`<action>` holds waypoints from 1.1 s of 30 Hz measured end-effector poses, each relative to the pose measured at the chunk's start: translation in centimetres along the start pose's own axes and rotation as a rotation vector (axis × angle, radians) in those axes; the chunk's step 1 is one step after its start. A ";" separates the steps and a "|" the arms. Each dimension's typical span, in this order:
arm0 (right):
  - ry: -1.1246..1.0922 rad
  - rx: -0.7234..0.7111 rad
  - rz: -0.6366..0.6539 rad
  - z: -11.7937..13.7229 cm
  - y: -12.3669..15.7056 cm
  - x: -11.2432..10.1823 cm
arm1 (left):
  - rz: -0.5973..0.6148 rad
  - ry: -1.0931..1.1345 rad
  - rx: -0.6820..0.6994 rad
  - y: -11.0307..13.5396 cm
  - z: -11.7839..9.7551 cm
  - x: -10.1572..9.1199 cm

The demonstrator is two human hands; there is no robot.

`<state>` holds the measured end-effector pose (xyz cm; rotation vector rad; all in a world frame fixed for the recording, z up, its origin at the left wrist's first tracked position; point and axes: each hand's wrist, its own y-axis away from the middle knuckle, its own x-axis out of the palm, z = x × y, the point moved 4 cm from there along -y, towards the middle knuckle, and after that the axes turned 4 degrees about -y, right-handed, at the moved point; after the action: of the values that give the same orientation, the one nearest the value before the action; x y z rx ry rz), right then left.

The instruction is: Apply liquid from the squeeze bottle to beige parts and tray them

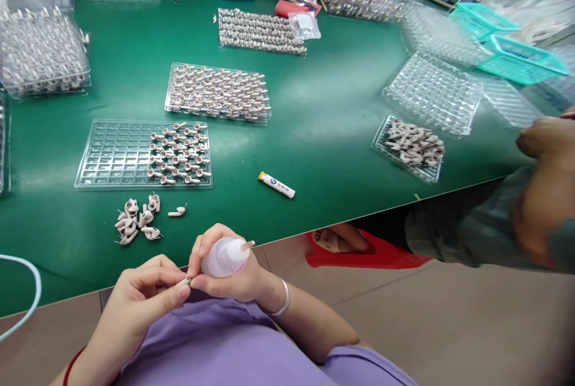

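Note:
My left hand (146,299) pinches a small whitish earbud shell (183,282) between thumb and fingertips, at the near edge of the table. A translucent squeeze bottle (224,257) with a thin nozzle lies in the grip of my right hand (245,281). Its nozzle points up and right, away from the shell. Thumb and forefinger of that same hand also meet the end of the shell. Just beyond my hands, a loose pile of earbud shells (137,218) with fine wires rests on the green table, and a single shell (177,211) lies beside it.
A clear blister tray (119,146) has shells in its right part. Behind it stands a full tray (218,92). A white lighter-like stick (276,184) lies to the right. Another person's arm (548,176) reaches in at right, near a small tray of shells (413,145).

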<state>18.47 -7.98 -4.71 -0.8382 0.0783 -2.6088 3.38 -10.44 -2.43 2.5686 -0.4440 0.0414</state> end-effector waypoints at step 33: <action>-0.141 0.015 -0.032 -0.9 0.0 0.4 | -0.008 0.053 -0.002 0.0 0.0 0.3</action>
<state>17.66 -8.20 -5.23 -1.0235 0.0063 -2.5682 3.62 -10.55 -2.39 2.5611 -0.4139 0.1057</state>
